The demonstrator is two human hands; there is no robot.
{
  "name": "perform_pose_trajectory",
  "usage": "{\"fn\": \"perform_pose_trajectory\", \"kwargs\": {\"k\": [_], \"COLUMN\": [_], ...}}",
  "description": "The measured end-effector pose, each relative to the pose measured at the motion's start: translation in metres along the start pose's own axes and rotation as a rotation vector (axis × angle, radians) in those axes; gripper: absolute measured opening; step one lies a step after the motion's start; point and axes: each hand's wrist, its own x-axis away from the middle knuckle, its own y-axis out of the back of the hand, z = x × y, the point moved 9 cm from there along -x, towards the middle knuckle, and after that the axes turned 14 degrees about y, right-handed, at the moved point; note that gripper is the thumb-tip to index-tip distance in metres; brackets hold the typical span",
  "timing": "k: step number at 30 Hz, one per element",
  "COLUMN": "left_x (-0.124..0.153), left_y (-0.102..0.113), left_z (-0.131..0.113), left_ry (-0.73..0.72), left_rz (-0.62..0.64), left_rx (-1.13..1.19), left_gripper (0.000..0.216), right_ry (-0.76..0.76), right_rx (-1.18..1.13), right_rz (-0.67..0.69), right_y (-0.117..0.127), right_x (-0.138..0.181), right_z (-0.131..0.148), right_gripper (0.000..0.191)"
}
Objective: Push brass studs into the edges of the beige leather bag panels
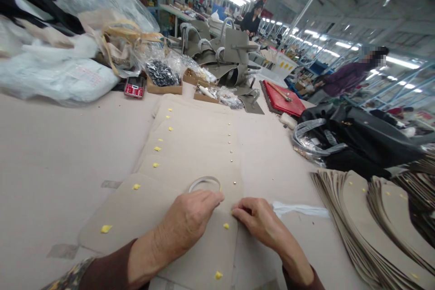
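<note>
My left hand [190, 215] is closed, with a thin pale ring [204, 179], like a narrow roll of tape, held at its fingers. Part of the ring is hidden behind the hand. Close by on the right, my right hand [260, 222] is pinched at the right edge of the front beige panel [197, 253]. Whatever lies between its fingertips is too small to make out. Under both hands, flat beige panels [193, 140] overlap in a row running away from me. Yellow tabs [106, 229] dot their left side, and small gold studs [234, 183] line the right.
Stacked curved panels [360, 231] and a black bag [367, 138] occupy the right. A hammer [280, 92] lies on a red board [288, 102]. Small boxes of hardware [165, 84], a red device [134, 87] and plastic bags [57, 77] stand behind. Two people are farther back.
</note>
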Motion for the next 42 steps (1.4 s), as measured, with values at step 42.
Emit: {"fn": "perform_pose_trajectory", "kwargs": {"k": [42], "left_x": [-0.013], "left_y": [-0.062], "left_z": [-0.002], "left_ry": [-0.076], "left_rz": [0.216], "left_rx": [-0.432], "left_gripper": [0.008], "right_ry": [-0.233], "right_rx": [-0.549], "right_rz": [-0.349], "right_y": [-0.007], "right_x": [-0.019], "right_z": [-0.065], "right_gripper": [0.036]}}
